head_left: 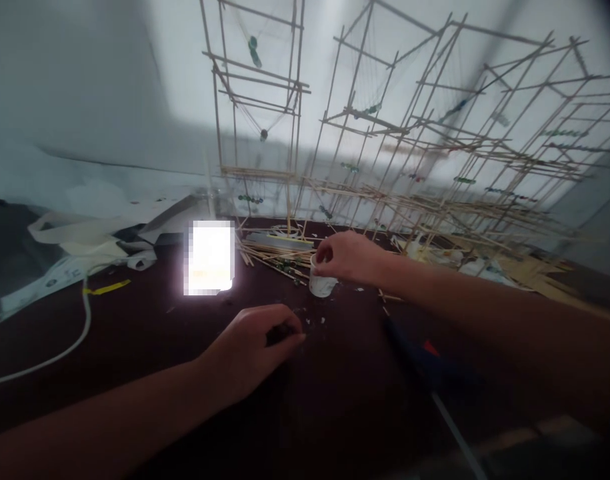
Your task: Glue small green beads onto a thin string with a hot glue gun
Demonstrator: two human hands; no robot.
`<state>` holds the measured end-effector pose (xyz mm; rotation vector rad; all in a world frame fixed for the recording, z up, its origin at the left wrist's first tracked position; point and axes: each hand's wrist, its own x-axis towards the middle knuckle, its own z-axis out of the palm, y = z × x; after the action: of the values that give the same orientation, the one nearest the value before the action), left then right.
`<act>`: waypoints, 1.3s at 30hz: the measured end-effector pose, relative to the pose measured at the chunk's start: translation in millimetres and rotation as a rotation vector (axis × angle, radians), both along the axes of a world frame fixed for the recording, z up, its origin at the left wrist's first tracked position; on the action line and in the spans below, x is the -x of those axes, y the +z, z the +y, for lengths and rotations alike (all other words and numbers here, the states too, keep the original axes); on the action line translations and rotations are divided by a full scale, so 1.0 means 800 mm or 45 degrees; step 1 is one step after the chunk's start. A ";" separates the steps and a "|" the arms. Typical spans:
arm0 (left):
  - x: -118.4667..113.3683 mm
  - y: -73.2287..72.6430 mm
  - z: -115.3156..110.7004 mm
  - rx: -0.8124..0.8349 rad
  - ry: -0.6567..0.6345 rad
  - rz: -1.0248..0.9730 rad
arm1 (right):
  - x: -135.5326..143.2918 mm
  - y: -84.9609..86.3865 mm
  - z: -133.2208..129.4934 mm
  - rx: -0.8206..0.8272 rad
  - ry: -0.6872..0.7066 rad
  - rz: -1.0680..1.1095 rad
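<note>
My right hand is over the rim of a small white cup, its thumb and fingers pinched together at the opening. Whatever is between those fingertips is hidden. Nearer to me and to the left, my left hand hovers low over the dark table with fingers curled around to the thumb. A small dark thing shows inside its curl, too dim to make out. White specks lie on the table between the two hands. Green beads rest beside the cup, near some thin sticks.
Tall frames of thin sticks with hanging beads stand at the back. A bright pixelated screen is at the left, near a white cable and yellow tape. A blue tool-like object with a cord lies under my right forearm.
</note>
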<state>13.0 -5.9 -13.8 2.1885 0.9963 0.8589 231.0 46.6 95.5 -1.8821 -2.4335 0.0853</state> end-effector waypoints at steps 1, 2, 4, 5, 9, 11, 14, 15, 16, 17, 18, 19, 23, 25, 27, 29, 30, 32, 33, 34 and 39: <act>0.000 0.000 0.001 -0.001 0.000 -0.004 | -0.003 0.006 -0.006 -0.062 -0.018 0.048; 0.000 -0.001 0.001 -0.001 0.001 -0.011 | -0.005 0.010 -0.014 -0.119 -0.037 0.093; 0.000 -0.001 0.003 -0.004 0.005 -0.027 | -0.011 0.016 -0.031 -0.191 -0.069 0.162; 0.000 -0.001 0.003 -0.006 0.005 -0.037 | -0.012 0.015 -0.041 -0.207 -0.081 0.184; 0.001 0.000 0.004 -0.016 -0.010 -0.060 | -0.008 -0.020 -0.077 -0.165 -0.061 0.225; 0.002 0.000 0.004 -0.020 -0.023 -0.059 | -0.001 -0.050 -0.090 -0.053 0.004 0.240; 0.002 -0.002 0.004 -0.031 -0.043 -0.054 | 0.008 -0.087 -0.099 0.090 0.063 0.241; 0.002 -0.002 0.004 -0.036 -0.048 -0.053 | 0.009 -0.095 -0.099 0.113 0.073 0.245; 0.002 -0.002 0.004 -0.040 -0.052 -0.050 | 0.010 -0.099 -0.099 0.128 0.080 0.251; 0.002 -0.003 0.004 -0.046 -0.055 -0.049 | 0.011 -0.101 -0.098 0.138 0.081 0.258; 0.002 -0.003 0.004 -0.053 -0.059 -0.049 | 0.011 -0.101 -0.097 0.145 0.080 0.266; 0.002 -0.003 0.004 -0.060 -0.064 -0.048 | 0.011 -0.098 -0.097 0.152 0.075 0.277; 0.002 -0.006 0.005 -0.084 -0.091 -0.041 | -0.004 -0.080 -0.108 0.128 0.039 0.352; 0.002 -0.010 0.007 -0.097 -0.102 -0.039 | -0.028 -0.072 -0.123 0.065 0.007 0.383; 0.001 -0.015 0.008 -0.117 -0.117 -0.032 | -0.067 -0.070 -0.145 -0.018 -0.041 0.401; 0.001 -0.020 0.009 -0.145 -0.146 -0.012 | -0.114 -0.075 -0.170 -0.162 -0.105 0.447; 0.001 -0.021 0.010 -0.161 -0.163 0.004 | -0.138 -0.080 -0.182 -0.217 -0.156 0.445; 0.001 -0.023 0.010 -0.188 -0.193 0.043 | -0.180 -0.094 -0.203 -0.246 -0.224 0.388; 0.001 -0.023 0.010 -0.199 -0.204 0.063 | -0.195 -0.101 -0.212 -0.208 -0.222 0.343; 0.002 -0.023 0.010 -0.209 -0.210 0.081 | -0.207 -0.109 -0.219 -0.158 -0.196 0.279; 0.004 -0.025 0.013 -0.269 -0.235 0.146 | -0.209 -0.139 -0.225 -0.129 -0.157 -0.008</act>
<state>9.8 4.7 -34.2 2.4882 0.7694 0.7905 398.5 -133.3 -15.4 -1.9847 -2.2720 -0.0495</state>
